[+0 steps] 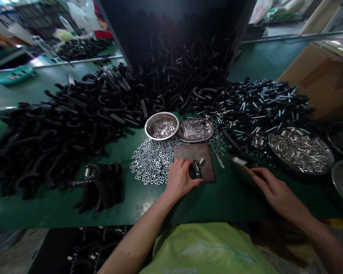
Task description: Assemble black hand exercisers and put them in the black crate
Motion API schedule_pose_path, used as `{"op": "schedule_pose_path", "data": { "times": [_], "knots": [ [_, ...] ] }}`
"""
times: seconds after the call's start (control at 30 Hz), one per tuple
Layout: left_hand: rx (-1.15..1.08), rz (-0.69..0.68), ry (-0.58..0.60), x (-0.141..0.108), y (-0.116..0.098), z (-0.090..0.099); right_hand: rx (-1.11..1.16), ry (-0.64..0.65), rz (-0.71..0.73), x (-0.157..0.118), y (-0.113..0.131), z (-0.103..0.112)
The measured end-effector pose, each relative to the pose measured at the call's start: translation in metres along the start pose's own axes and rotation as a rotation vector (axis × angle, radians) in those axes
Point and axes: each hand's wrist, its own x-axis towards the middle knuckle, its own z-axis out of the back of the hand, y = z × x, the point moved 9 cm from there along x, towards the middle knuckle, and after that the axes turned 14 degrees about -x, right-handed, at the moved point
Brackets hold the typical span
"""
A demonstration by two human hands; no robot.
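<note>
Head view: I see the left hand (pixel 179 177) pinching a black clamp (pixel 197 169) on the metal plate (pixel 209 169), the right hand (pixel 276 193) gripping a hammer (pixel 241 163) right of the plate; a misaimed blow could hit the left hand.

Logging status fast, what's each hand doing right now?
Left hand: closed, holding a black part.
Right hand: closed, holding what looks like a hammer.

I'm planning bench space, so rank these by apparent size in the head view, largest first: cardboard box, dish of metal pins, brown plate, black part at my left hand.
1. Cardboard box
2. Dish of metal pins
3. Brown plate, partly covered
4. Black part
</note>
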Motion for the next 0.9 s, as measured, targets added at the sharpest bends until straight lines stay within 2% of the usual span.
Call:
{"op": "schedule_pose_path", "data": {
  "times": [0.03,0.1,0.17,0.2,0.27,0.33,0.4,0.47,0.5,0.53,0.57,0.63,0.67,0.7,0.77,0.9],
  "knots": [
    [-0.001,0.003,0.0,0.0,0.0,0.0,0.108,-0.023,0.044,0.001,0.022,0.008],
    [-0.002,0.007,0.001,0.0,0.0,0.001,0.268,-0.157,0.144,0.004,0.061,0.024],
    [-0.003,0.005,-0.002,0.0,0.0,0.001,0.293,-0.282,0.257,0.007,0.09,0.03],
    [-0.004,0.002,-0.002,0.0,-0.001,0.001,0.246,-0.296,0.312,0.009,0.102,0.026],
    [-0.007,-0.001,-0.005,0.0,0.0,0.001,0.099,-0.233,0.409,0.014,0.119,0.013],
    [-0.012,0.001,-0.006,0.001,0.001,0.0,0.004,-0.174,0.456,0.016,0.126,0.007],
    [-0.014,0.003,-0.007,0.001,0.002,0.0,0.044,-0.285,0.458,0.01,0.126,0.024],
    [-0.015,0.005,-0.009,0.001,0.002,0.0,0.134,-0.514,0.46,-0.003,0.122,0.047],
    [-0.015,0.006,-0.008,0.001,0.002,0.0,0.141,-0.584,0.473,-0.007,0.121,0.051],
    [-0.014,0.008,-0.006,0.001,0.002,0.001,0.109,-0.59,0.492,-0.008,0.122,0.048],
    [-0.013,0.011,-0.003,0.001,0.001,0.001,0.047,-0.531,0.503,-0.004,0.124,0.038],
    [-0.007,0.018,-0.001,0.001,0.0,0.001,-0.106,-0.305,0.492,0.009,0.123,0.006],
    [-0.005,0.02,-0.001,0.001,0.0,0.001,-0.161,-0.219,0.466,0.014,0.118,-0.006],
    [-0.003,0.022,-0.003,0.001,0.0,0.001,-0.191,-0.186,0.437,0.015,0.111,-0.013],
    [-0.003,0.023,-0.008,0.001,0.0,0.001,-0.241,-0.232,0.398,0.01,0.094,-0.013],
    [-0.067,0.052,-0.05,0.0,0.004,0.005,-0.472,-0.421,0.364,-0.021,0.042,-0.008]
  ]
}}
